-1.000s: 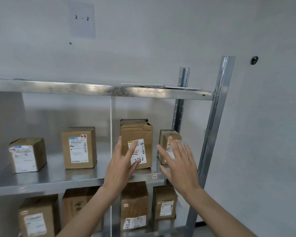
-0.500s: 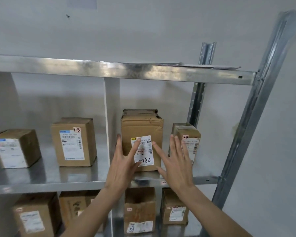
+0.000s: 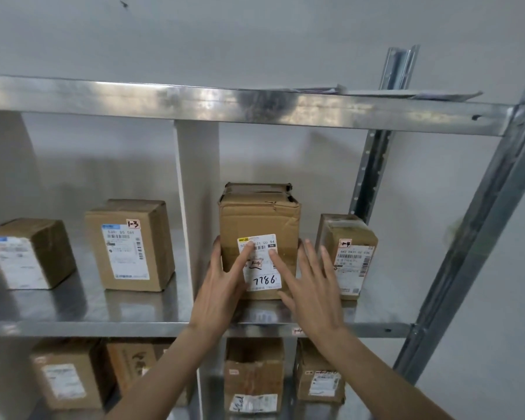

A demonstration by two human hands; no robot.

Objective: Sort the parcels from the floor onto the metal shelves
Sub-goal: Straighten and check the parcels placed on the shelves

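A creased, upright cardboard parcel point(image 3: 259, 237) — long axis vertical, label facing outward — is stood on the shiny metal shelf point(image 3: 134, 310). It is touched by the left hand point(image 3: 222, 286) and right hand point(image 3: 309, 286), fingers straight and spread.

Left hand point(image 3: 217, 294): bare, no glove, ring or watch.
Right hand point(image 3: 312, 294): bare likewise.
Forearms: unsleeved.

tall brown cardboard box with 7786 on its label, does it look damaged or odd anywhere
Yes. The tall brown cardboard box on the middle metal shelf has a crumpled, torn top edge at its right corner, with creased flaps. Its white label sits intact.
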